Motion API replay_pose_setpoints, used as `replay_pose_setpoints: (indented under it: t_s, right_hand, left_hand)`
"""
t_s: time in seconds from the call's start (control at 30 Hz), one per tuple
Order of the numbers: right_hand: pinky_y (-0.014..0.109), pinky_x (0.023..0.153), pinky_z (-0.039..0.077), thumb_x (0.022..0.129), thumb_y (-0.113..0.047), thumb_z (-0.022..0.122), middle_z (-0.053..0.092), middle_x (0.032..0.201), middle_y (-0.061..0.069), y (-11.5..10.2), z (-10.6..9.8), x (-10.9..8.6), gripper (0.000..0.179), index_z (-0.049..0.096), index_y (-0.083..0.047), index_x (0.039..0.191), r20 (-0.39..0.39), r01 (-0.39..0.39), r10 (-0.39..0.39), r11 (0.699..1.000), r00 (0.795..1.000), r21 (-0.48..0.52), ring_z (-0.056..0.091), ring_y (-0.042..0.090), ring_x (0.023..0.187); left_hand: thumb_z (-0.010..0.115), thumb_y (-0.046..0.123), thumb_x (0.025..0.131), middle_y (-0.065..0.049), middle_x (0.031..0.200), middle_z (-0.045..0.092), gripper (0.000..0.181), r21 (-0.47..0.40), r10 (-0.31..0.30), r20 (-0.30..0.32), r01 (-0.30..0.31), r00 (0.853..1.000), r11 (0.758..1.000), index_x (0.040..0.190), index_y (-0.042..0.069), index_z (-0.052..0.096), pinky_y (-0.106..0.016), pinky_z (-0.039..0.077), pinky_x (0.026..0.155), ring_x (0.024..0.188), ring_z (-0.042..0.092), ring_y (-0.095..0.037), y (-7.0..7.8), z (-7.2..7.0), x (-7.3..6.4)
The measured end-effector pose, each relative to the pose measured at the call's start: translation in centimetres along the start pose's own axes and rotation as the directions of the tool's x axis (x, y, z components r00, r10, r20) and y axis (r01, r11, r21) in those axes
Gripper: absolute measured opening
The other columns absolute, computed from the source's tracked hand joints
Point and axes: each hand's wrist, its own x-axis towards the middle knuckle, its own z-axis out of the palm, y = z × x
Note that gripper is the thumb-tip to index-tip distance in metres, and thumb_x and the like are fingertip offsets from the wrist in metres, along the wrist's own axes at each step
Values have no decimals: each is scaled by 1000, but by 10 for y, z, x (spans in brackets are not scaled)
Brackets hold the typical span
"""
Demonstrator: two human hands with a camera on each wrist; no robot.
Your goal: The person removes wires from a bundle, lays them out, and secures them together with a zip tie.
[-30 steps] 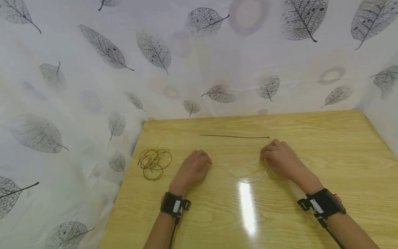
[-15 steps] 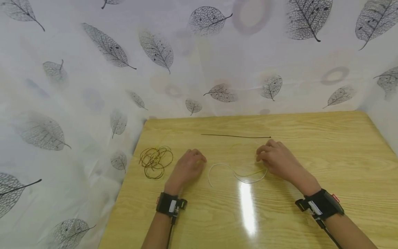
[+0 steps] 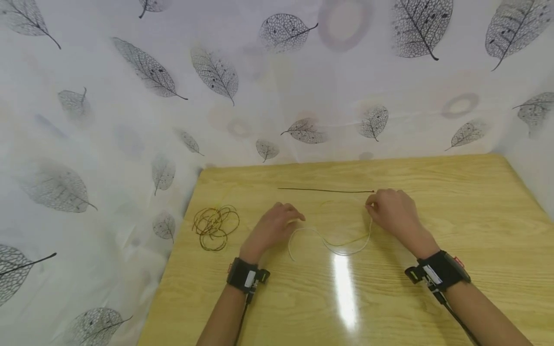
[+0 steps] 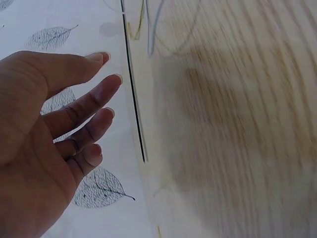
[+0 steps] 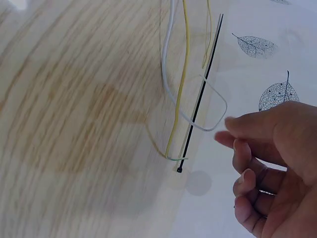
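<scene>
Fingers of the left hand (image 3: pixel 272 228) are loosely bent and parted, with the thumb set off from the index finger; the hand is positioned above the worktop (image 3: pixel 303 298), near the left curve of the white wire (image 5: pixel 164 69). On the right hand (image 3: pixel 391 211), the fingers are curled, and the thumb and index tips are brought close together. A slight gap is shown in the right wrist view between those tips and the looped end of the white wire; from the head view, contact cannot be told.

The white wire and the yellow wire (image 5: pixel 187 49) are located between the two hands, the white one in an S-shaped bend. Beyond them, a black cable tie (image 5: pixel 201 92) is laid nearly straight, its head near the right hand. Coiled wire (image 3: pixel 214 228) is placed to the left of the left hand. Black bands (image 3: pixel 443 271) are worn on both wrists.
</scene>
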Motion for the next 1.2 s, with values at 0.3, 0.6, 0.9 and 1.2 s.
replay_pose_setpoints:
  t_s: [0.3, 0.6, 0.9, 1.2]
  right_hand:
    - [29, 43, 39, 88, -18, 79, 70, 76, 2, 4, 2, -7, 18, 76, -7, 102, 42, -71, 68, 994, 997, 80, 53, 12, 52]
    - [39, 53, 53, 89, -21, 78, 74, 87, 6, 7, 8, 0, 12, 80, -10, 92, 111, -118, 112, 992, 987, 49, 66, 22, 68]
    - [32, 41, 40, 94, -18, 65, 73, 82, 10, 16, 3, -15, 21, 68, -3, 107, 150, -275, 260, 957, 954, 89, 55, 17, 54]
    - [28, 36, 30, 92, -6, 58, 63, 68, 6, 21, 4, -29, 28, 52, -4, 119, 87, -291, 280, 944, 956, 153, 42, 15, 42]
  left_hand:
    - [58, -4, 99, 4, 151, 54, 47, -10, 114, 96, -113, 989, 994, 138, 22, 66, -25, 49, 91, 111, 53, -17, 18, 14, 12]
    - [59, 5, 102, 4, 136, 64, 31, 30, 85, 106, -88, 991, 996, 126, 20, 72, -26, 48, 90, 109, 55, -16, 20, 20, 13]
    - [62, 5, 100, 2, 123, 67, 30, 142, 60, 81, -71, 995, 987, 122, 21, 75, -28, 50, 87, 105, 56, -19, 20, 20, 13]
    - [69, 18, 100, 2, 113, 63, 11, 288, 17, 49, -30, 999, 957, 107, 21, 77, -24, 48, 80, 95, 52, -16, 14, 22, 8]
